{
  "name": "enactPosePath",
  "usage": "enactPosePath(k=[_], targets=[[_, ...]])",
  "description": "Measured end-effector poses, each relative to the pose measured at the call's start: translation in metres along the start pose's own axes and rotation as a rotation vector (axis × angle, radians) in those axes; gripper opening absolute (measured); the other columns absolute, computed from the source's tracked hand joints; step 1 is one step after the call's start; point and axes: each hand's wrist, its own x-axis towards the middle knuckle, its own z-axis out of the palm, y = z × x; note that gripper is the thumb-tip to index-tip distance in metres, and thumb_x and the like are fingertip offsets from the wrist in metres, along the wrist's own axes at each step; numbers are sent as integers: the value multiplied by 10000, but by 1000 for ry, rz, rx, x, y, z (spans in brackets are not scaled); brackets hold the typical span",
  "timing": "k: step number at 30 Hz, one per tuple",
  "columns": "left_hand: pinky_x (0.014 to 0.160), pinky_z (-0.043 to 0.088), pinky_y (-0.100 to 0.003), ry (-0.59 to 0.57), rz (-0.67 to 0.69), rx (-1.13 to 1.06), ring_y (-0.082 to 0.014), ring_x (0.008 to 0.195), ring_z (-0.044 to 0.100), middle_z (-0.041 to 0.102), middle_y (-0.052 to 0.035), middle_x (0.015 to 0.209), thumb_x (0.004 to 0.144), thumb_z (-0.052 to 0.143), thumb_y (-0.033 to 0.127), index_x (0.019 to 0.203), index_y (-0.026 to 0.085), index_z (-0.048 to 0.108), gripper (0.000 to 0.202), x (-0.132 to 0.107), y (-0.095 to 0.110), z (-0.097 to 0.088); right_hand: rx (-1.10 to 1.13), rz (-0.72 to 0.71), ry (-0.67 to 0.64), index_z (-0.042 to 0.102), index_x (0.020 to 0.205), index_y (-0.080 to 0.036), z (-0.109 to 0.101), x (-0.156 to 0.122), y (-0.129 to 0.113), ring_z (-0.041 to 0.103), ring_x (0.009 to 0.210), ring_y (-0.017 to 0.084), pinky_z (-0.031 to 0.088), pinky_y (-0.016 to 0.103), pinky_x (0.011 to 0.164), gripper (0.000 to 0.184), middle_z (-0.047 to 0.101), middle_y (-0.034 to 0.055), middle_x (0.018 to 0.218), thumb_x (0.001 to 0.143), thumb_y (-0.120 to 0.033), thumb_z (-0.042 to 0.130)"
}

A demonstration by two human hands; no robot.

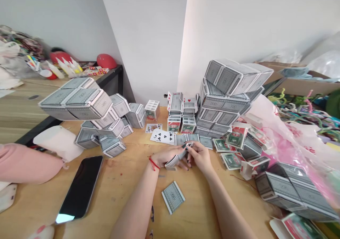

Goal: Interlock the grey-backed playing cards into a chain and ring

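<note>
My left hand [168, 155], a red string on its wrist, is closed around folded playing cards [175, 160] with grey patterned backs. Against it, my right hand [201, 155] pinches the upper end of the same cards, its thumb and fingers together. How the cards join between the fingers is partly hidden. Just beyond the hands lies a row of grey-backed cards [205, 142] beside a fanned face-up five of clubs [166, 137]. A face card [152, 127] lies behind that. Nearer to me, a folded grey-backed card [173, 196] rests flat on the wooden table [127, 185].
Stacks of card-built blocks rise at left [87, 100] and right [225, 97]. Green-and-red card boxes [236, 137] lie loose at right, near more joined blocks [289, 189]. A phone [81, 187] lies at left beside a pink pouch [29, 162].
</note>
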Motion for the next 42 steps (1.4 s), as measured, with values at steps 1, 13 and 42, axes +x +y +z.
enactPosePath(k=[1,13,42], targets=[[636,485,-336,22,-17,8,-231,779,621,632,-118,828,786,495,404,988,125,562,351,1,0,2,-51,-3,26,579,895,-161,0,0,2,414,323,97,330,205,335,321,485,-57,410,721,-430,569],[602,487,-306,221,93,-75,-211,732,626,648,-103,863,778,498,230,955,120,567,219,13,-5,-5,-334,-306,267,645,843,-186,-3,9,17,528,764,188,461,297,634,247,577,66,872,656,-347,645],[464,461,-246,394,56,-307,-107,437,538,595,0,604,802,490,375,940,152,565,273,21,-19,-15,-540,-533,203,630,1015,-240,15,-2,10,522,1049,226,420,424,904,264,623,66,1079,807,-237,466]])
